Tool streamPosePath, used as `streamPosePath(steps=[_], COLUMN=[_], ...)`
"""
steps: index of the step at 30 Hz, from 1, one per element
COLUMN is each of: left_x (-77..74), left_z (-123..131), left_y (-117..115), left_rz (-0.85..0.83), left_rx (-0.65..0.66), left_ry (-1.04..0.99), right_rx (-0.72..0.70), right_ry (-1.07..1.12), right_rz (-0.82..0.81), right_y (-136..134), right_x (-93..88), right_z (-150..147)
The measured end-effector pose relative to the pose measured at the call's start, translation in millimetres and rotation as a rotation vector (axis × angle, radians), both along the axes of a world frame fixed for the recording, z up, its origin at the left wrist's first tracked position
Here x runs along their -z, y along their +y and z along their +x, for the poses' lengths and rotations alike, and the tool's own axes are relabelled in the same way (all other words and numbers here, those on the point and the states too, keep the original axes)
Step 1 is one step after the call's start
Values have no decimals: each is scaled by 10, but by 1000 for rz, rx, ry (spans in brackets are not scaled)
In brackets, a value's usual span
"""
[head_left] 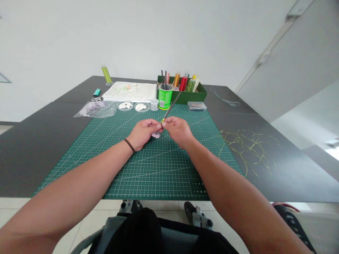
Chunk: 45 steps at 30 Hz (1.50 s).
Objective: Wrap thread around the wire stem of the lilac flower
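Over the mat (127, 183), left hand (145, 134) and right hand (178, 132) pinch a stick (172, 105); a purple piece (156, 135) is partly hidden.

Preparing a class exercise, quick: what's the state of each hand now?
Left hand: closed, pinching the dark stick at its lower end; grip on the pale purple piece below unclear.
Right hand: closed, pinching the same stick.

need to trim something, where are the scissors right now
In the head view, the scissors lie toward the back left of the table, between the teal object and the plastic bag.
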<state>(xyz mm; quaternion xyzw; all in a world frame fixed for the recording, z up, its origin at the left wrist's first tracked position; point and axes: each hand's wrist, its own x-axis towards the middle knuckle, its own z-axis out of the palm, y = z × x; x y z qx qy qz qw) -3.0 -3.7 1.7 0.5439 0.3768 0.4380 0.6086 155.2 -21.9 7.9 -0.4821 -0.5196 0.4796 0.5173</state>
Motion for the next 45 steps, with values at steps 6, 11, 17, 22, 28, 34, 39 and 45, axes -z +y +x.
streamPosePath(steps=[6, 11, 17, 22, 28, 34, 39, 45], left_x=[-8, -18, -5, -3, -45, -51, -41, -44], left_z=[-3, 9, 6, 1, -2, -17, -24, -10], left_y=[14, 3, 7, 7, -12, -11, -9, -8], left_rz=[53, 56, 40, -9, -67, -106, -106, -103], left_rx=[-62, -68, -60, -4, 32, 111, 147, 97], left_ry=[22, 10, -18, -96, -147, -172, -193, -211], right_rx=[34, 14, -1, -5, -37, -85, -123, -128], right_ry=[-71, -62, -51, -34, 25, 112, 157, 177], right_rz=[86, 96, 111, 87, 77, 26, -31, -14], right_y=[-45, -48, -40, -48, -34, -62, -69, -67], right_x=[9, 14, 18, 5, 6, -41, -69, -76], right_z=[-28, -24, -13, -11, -16, -8, 1, 3])
